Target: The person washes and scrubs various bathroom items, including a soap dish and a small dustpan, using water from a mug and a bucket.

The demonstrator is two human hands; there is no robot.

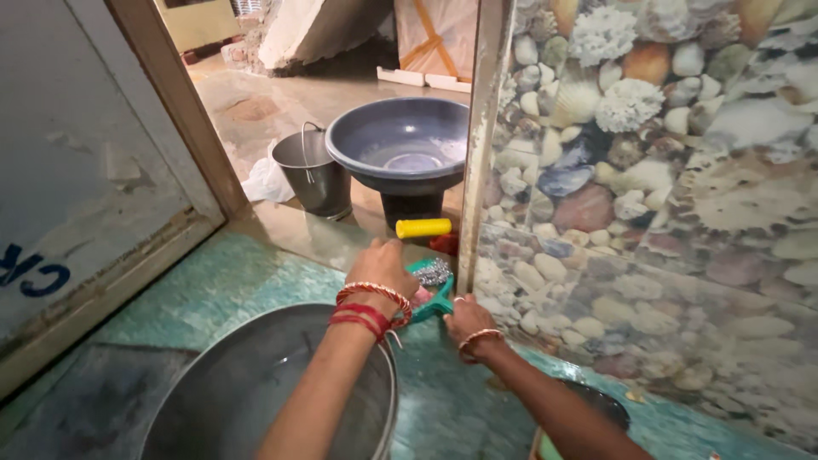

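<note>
Green tray (pixel 439 300) with a scrubber (pixel 434 272) sits under both hands. Left hand (pixel 385 266) curls over it; right hand (pixel 468 317) grips its edge.

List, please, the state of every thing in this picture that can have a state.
Left hand: closed over a green holder, grip hidden.
Right hand: resting by the green holder, fingers curled.
Steel scrubber: lying in the holder.
Grey basin: upright, a little water inside.
Metal bucket: upright, handle raised.
Large steel pot: upright, open.
Yellow cylinder: lying on its side.
</note>
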